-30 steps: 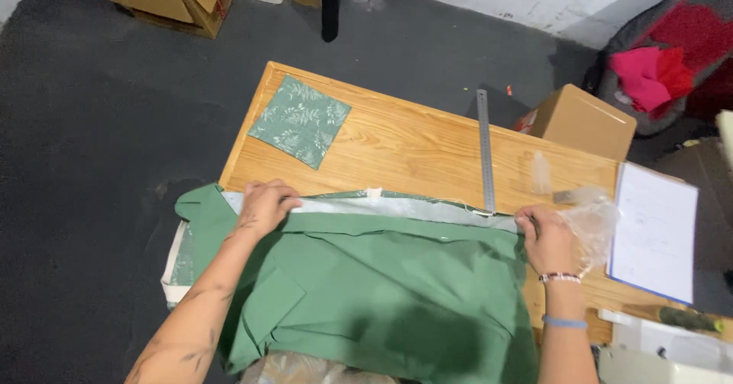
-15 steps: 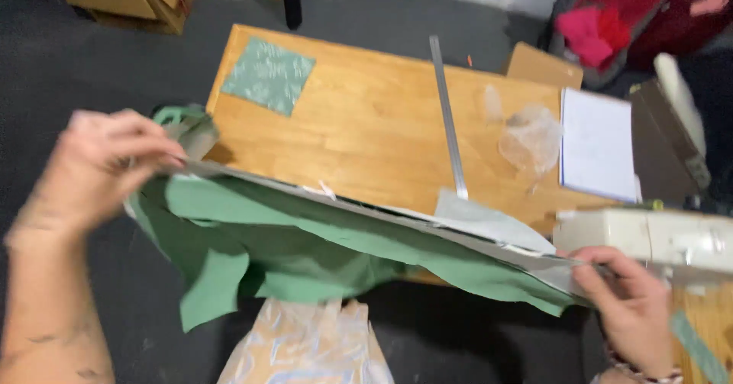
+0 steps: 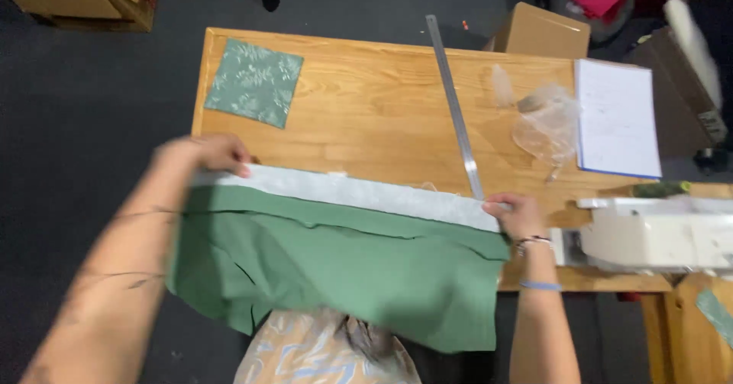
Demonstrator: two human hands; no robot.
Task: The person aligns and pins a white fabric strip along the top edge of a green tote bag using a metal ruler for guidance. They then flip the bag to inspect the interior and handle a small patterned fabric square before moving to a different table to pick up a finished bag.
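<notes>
I see the green fabric (image 3: 343,269) stretched across the near edge of the wooden table (image 3: 366,101), its long axis running left to right and dipping a little toward the right — a pale lining strip (image 3: 343,191) along its top edge. My left hand (image 3: 206,155) pinches the left corner, forearm angled in from below. My right hand (image 3: 515,214) grips the right corner beside the metal ruler (image 3: 454,105), fingers curled closed on the cloth.
</notes>
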